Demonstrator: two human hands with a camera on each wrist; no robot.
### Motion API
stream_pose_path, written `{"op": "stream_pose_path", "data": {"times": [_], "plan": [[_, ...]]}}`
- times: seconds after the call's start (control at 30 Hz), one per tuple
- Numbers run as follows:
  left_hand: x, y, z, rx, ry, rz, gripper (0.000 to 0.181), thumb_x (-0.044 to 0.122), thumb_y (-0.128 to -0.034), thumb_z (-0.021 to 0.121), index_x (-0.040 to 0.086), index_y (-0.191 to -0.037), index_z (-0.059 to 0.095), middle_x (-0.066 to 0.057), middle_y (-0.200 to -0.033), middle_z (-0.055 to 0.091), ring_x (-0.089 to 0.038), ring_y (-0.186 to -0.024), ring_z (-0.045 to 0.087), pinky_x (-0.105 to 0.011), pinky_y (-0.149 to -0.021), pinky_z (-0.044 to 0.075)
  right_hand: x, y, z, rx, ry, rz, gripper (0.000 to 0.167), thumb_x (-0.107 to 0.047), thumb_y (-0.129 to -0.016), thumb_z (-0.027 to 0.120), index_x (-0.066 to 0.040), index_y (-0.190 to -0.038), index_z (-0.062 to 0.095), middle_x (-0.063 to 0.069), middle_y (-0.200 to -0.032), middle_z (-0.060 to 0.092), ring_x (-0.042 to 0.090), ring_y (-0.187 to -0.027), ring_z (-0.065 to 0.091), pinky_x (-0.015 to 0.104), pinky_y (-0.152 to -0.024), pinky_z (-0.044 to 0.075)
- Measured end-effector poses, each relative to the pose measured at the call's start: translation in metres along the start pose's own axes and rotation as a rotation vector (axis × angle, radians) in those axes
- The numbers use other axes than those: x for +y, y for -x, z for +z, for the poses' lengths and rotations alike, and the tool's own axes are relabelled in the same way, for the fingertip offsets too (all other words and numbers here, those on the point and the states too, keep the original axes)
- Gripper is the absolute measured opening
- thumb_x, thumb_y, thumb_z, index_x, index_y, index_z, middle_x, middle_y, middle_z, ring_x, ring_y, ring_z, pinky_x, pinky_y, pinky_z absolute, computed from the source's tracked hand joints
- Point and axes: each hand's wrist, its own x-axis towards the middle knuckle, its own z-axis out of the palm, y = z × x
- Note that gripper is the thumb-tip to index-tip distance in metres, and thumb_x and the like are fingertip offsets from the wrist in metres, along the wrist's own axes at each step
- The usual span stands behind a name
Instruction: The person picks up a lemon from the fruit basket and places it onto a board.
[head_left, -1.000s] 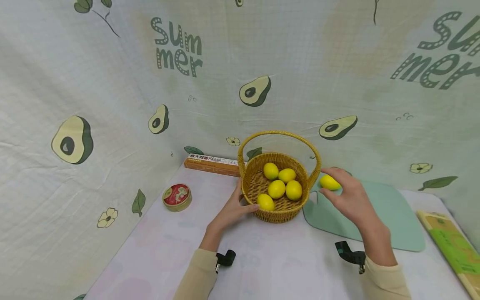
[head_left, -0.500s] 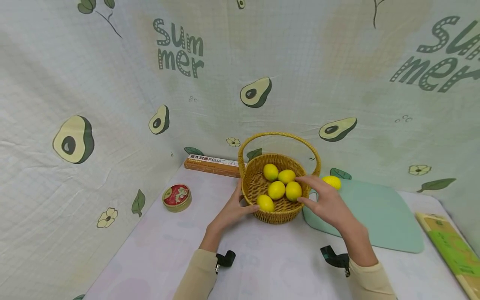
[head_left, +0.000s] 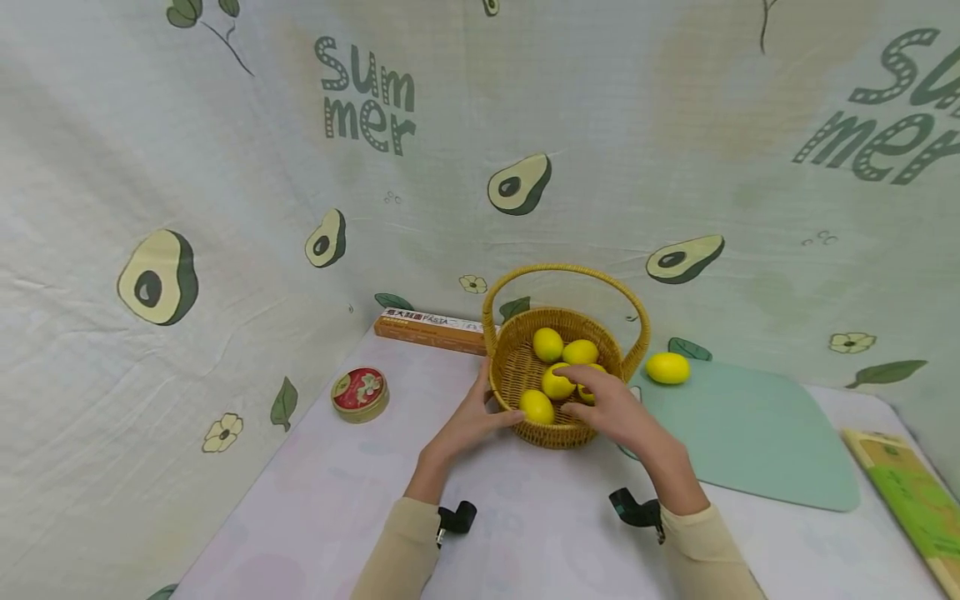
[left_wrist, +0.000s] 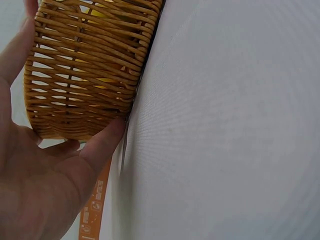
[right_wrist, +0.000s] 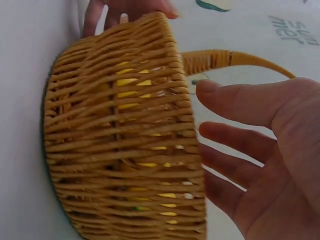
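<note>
A yellow wicker basket (head_left: 553,436) with a tall arched handle stands on the table, several lemons (head_left: 548,344) inside it. My left hand (head_left: 467,427) grips its left side, thumb at the rim; in the left wrist view the fingers (left_wrist: 104,144) touch the woven wall low down. Over the basket's right front rim is my right hand (head_left: 618,412), thumb and fingers parted, holding nothing. It partly covers a lemon (head_left: 584,395) at the basket's right. Outside the basket, one more lemon (head_left: 667,367) lies at the back left corner of a pale green board (head_left: 757,433).
An orange pasta box (head_left: 431,332) lies against the back cloth, left of the basket. Further left and forward is a round red-and-gold tin (head_left: 360,395). A green-and-yellow package (head_left: 907,500) lies at the right edge. A patterned cloth hangs behind and at the left.
My right hand has moved left from around the lemon on the board to above the basket. That lemon stays on the board. My left hand keeps its hold on the basket.
</note>
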Motion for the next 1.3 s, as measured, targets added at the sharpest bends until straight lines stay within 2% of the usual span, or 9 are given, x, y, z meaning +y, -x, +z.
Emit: {"op": "stream_pose_path", "data": {"times": [0.23, 0.37, 0.57, 0.77, 0.9, 1.03, 1.23, 1.3], "plan": [[0.001, 0.000, 0.001, -0.005, 0.002, 0.015, 0.109, 0.042, -0.0837, 0.079, 0.051, -0.154, -0.005, 0.013, -0.168, 0.005, -0.029, -0.151, 0.027, -0.062, -0.120, 0.021, 0.002, -0.013, 0.016, -0.095, -0.014, 0.023, 0.049, -0.012, -0.091, 0.071, -0.010, -0.139, 0.058, 0.014, -0.136, 0.062, 0.036, -0.121, 0.060, 0.056, -0.097, 0.051], [0.001, -0.002, 0.002, -0.010, -0.001, 0.034, 0.110, 0.043, -0.0831, 0.079, 0.050, -0.154, -0.004, 0.013, -0.168, 0.005, -0.028, -0.151, 0.026, -0.062, -0.120, 0.021, 0.002, -0.018, 0.021, -0.111, 0.000, 0.019, 0.047, -0.012, -0.092, 0.071, -0.006, -0.137, 0.060, 0.014, -0.132, 0.064, 0.034, -0.118, 0.062, 0.054, -0.097, 0.052], [0.000, -0.002, 0.003, 0.000, -0.007, 0.024, 0.111, 0.045, -0.0809, 0.081, 0.054, -0.153, -0.004, 0.017, -0.166, 0.005, -0.028, -0.151, 0.026, -0.062, -0.120, 0.021, -0.002, -0.028, 0.030, -0.140, 0.089, 0.063, 0.044, -0.019, -0.089, 0.075, -0.011, -0.131, 0.065, 0.006, -0.124, 0.069, 0.025, -0.110, 0.064, 0.048, -0.094, 0.053], [-0.001, 0.000, 0.002, 0.006, -0.003, 0.011, 0.111, 0.044, -0.0817, 0.080, 0.055, -0.152, -0.005, 0.019, -0.166, 0.003, -0.027, -0.151, 0.027, -0.062, -0.120, 0.021, -0.006, -0.035, 0.035, -0.201, 0.109, 0.124, 0.046, -0.015, -0.088, 0.076, -0.017, -0.132, 0.066, 0.004, -0.126, 0.068, 0.024, -0.113, 0.063, 0.048, -0.095, 0.053], [-0.001, -0.001, 0.003, 0.006, 0.000, 0.015, 0.111, 0.043, -0.0814, 0.081, 0.056, -0.152, -0.003, 0.019, -0.167, 0.006, -0.022, -0.151, 0.027, -0.061, -0.121, 0.020, -0.005, -0.038, 0.036, -0.224, 0.089, 0.078, 0.045, -0.006, -0.088, 0.071, -0.016, -0.131, 0.066, 0.005, -0.126, 0.069, 0.021, -0.105, 0.063, 0.041, -0.086, 0.054], [0.001, -0.001, 0.004, 0.003, 0.002, 0.022, 0.110, 0.043, -0.0817, 0.081, 0.055, -0.153, -0.002, 0.017, -0.167, 0.007, -0.021, -0.151, 0.027, -0.062, -0.120, 0.020, -0.002, -0.040, 0.036, -0.246, 0.053, 0.036, 0.048, 0.005, -0.084, 0.064, -0.015, -0.128, 0.068, 0.006, -0.125, 0.069, 0.019, -0.093, 0.058, 0.032, -0.075, 0.047], [0.003, 0.002, 0.004, 0.005, -0.004, 0.002, 0.110, 0.044, -0.0825, 0.080, 0.053, -0.153, -0.004, 0.019, -0.166, 0.003, -0.025, -0.152, 0.026, -0.062, -0.120, 0.020, -0.002, -0.041, 0.040, -0.222, 0.059, 0.044, 0.038, -0.009, -0.088, 0.073, -0.013, -0.125, 0.069, 0.005, -0.119, 0.071, 0.019, -0.097, 0.062, 0.039, -0.084, 0.053], [0.002, 0.003, 0.002, 0.010, -0.008, -0.004, 0.110, 0.045, -0.0826, 0.079, 0.053, -0.153, -0.004, 0.018, -0.166, 0.002, -0.027, -0.152, 0.025, -0.063, -0.120, 0.021, -0.004, -0.042, 0.041, -0.214, 0.049, 0.040, 0.039, -0.008, -0.086, 0.073, -0.012, -0.125, 0.069, 0.005, -0.117, 0.071, 0.019, -0.095, 0.062, 0.039, -0.083, 0.053]]}}
